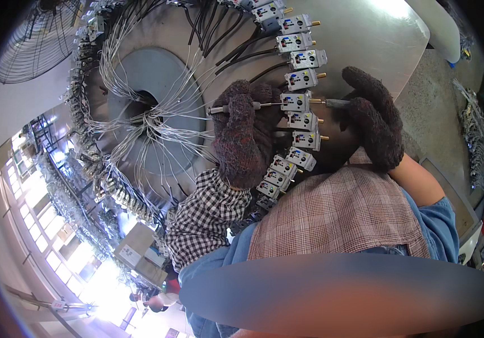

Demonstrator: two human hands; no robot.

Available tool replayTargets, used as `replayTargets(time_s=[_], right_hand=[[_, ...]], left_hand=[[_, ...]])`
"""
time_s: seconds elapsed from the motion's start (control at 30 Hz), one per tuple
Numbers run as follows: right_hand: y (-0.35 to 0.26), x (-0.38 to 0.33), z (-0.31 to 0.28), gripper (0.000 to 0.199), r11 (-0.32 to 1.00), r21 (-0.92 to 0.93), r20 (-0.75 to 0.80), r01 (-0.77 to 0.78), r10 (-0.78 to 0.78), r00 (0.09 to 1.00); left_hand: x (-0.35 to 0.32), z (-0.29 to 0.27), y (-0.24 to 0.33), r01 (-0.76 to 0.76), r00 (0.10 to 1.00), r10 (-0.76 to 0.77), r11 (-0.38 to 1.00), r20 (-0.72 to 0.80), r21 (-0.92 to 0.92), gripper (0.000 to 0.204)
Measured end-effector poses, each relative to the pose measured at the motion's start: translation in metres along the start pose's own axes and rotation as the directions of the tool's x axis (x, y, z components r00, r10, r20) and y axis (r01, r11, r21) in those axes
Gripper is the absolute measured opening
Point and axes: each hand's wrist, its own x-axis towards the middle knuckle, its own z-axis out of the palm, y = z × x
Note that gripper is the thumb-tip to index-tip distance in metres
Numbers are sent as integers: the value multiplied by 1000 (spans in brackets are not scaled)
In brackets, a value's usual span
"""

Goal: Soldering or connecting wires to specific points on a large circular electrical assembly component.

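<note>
A row of small metal thermostats [304,76] with brass shafts curves along the near edge of the round table. My left hand [244,129], in a dark knitted glove, is closed around a slim screwdriver-like tool [218,110]. The tool's thin shaft reaches the left side of one thermostat [294,102]. My right hand [372,115], gloved the same way, is on the other side of that thermostat. Its fingers are closed on a grey cylindrical piece [338,103] in line with the brass shaft, and one finger stands apart above.
Thin silvery capillary tubes [157,127] run from the thermostats into the hole of a grey disc [188,65] mid-table. Black sleeved leads [244,50] lie beyond my left hand. A fan [39,42] stands far left; a cardboard box [140,253] is at lower left. More tubes hang at right.
</note>
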Motion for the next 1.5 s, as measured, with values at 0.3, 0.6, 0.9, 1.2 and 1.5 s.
replayTargets(time_s=[0.3,0.6,0.9,1.2,1.5], right_hand=[[-2,3,2,43,955,-190,56,228,-221,974],[-9,2,4,40,905,-350,61,242,-235,970],[3,16,7,35,540,-639,174,547,-591,787],[-5,6,12,38,966,-258,-64,-1,-16,998],[-14,5,17,38,990,-26,-107,-141,137,985]], left_hand=[[2,-4,2,-25,1000,24,999,-14,-40,53],[5,1,5,83,996,-84,996,-43,-26,62],[3,4,10,32,989,-64,973,-136,-227,33],[5,4,15,152,974,-185,962,-133,-227,30],[8,1,8,-36,991,5,973,-135,-226,30]])
